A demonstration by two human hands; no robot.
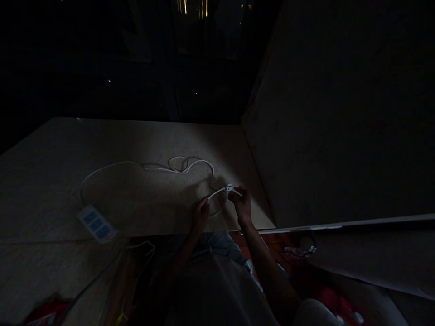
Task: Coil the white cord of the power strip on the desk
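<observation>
White looping cord (216,193), pinched by the left grip (200,213), ends in a round plug (229,187); right grip (242,207) unclear.

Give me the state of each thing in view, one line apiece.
Left hand: fingers closed on the cord.
Right hand: fingers closed at the plug, beside the left.
Plug: held up, not in any socket.
Cord: slack, one loose loop on the table, part raised between the hands.
Strip: lying on the table, blue face up; too dark to tell if powered.
</observation>
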